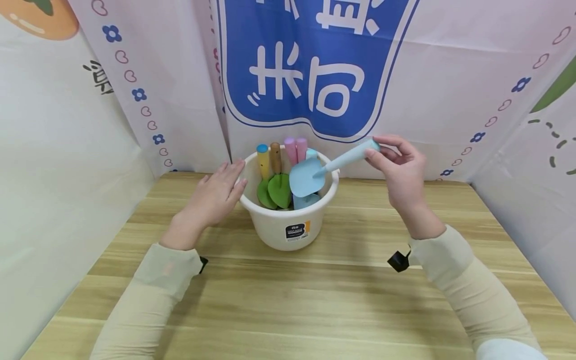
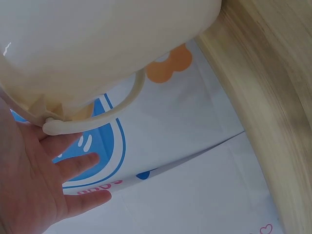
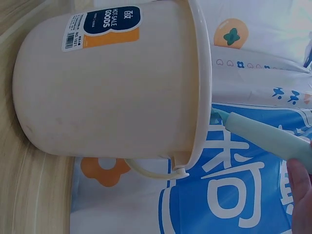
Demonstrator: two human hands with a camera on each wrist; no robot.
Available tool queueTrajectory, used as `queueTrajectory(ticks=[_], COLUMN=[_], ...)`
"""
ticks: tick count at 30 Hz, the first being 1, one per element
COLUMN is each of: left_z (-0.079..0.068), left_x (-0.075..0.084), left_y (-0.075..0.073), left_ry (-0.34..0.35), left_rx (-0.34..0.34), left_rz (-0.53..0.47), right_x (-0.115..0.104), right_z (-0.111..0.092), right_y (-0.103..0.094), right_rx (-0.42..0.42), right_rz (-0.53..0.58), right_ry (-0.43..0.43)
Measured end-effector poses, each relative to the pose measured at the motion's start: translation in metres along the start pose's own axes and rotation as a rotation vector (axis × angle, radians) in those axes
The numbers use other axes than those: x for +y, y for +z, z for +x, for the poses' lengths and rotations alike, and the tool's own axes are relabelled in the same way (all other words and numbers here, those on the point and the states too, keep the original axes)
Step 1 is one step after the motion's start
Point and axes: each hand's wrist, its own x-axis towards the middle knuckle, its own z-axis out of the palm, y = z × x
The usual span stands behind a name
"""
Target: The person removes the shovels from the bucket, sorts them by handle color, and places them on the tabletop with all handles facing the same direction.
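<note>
A white bucket stands upright on the table with several small garden tools in it. My right hand pinches the handle end of a light blue trowel, tilted so that its blade is over the bucket's mouth. My left hand rests on the bucket's left rim, fingers straight; in the left wrist view they lie beside the handle joint. Inside are green-bladed trowels with yellow and brown handles, two pink handles and another light blue tool, partly hidden.
The wooden table stretches forward and to both sides. A printed cloth hangs right behind the bucket, with white cloth walls left and right. The bucket's bail handle hangs down at its back.
</note>
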Motion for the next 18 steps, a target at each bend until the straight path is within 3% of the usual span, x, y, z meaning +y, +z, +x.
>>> queueTrajectory(ticks=[6, 18], left_z=[0.000, 0.001], left_x=[0.000, -0.001], left_y=[0.000, 0.001], left_ry=[-0.005, 0.009], left_rx=[-0.005, 0.000], left_rz=[0.001, 0.008], right_x=[-0.006, -0.022], right_z=[0.000, 0.005], right_y=[-0.005, -0.021], right_rx=[0.074, 0.194], right_rz=[0.048, 0.214], right_ry=[-0.019, 0.024])
